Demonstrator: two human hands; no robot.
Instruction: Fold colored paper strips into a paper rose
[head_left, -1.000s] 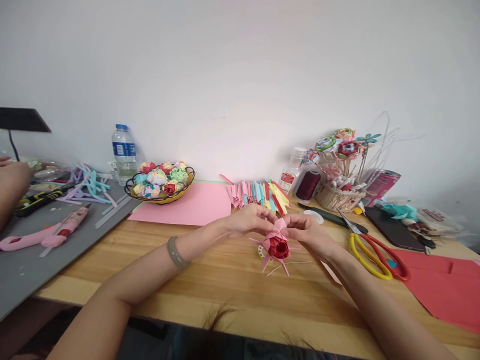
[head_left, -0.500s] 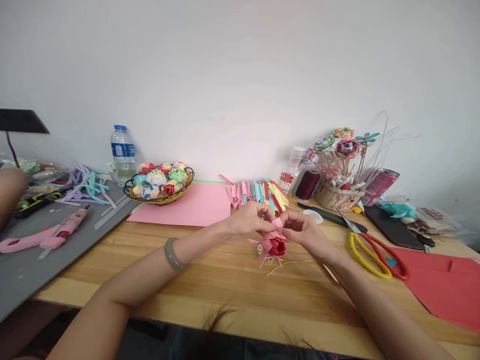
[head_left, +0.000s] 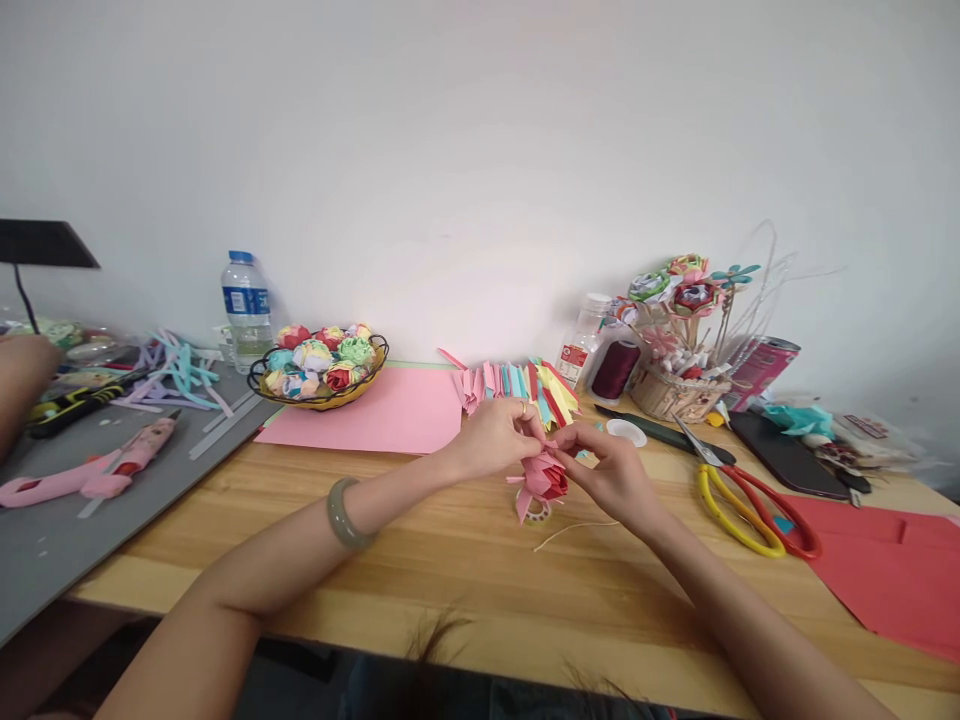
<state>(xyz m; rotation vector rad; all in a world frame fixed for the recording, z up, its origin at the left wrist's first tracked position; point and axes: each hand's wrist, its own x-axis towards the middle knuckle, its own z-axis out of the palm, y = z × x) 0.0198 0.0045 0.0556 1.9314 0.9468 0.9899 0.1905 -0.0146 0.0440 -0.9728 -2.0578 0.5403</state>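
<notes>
A paper flower (head_left: 541, 478), pink outside with red inner petals, is held above the wooden table (head_left: 450, 570). My left hand (head_left: 501, 438) pinches its upper left side, fingers closed. From the right, my right hand (head_left: 604, 462) grips the flower's upper edge between thumb and fingers. Partly covered by the petals, a small patterned round item (head_left: 538, 512) shows just below. A thin string (head_left: 574, 530) lies on the wood close by. Behind my hands stands a row of folded paper strips (head_left: 517, 385) in pink, blue, red and yellow.
Scissors (head_left: 739, 505) and red paper (head_left: 885, 560) lie to the right. A basket of paper balls (head_left: 322, 400) rests on pink paper (head_left: 420, 410). A pink glue gun (head_left: 97, 475) is on the grey mat (head_left: 45, 560); another person's arm (head_left: 26, 370) enters at far left.
The flower has turned slightly and shifted a little left in my hands. My right fingers have bent in over its top, where a pink petal stuck up before.
</notes>
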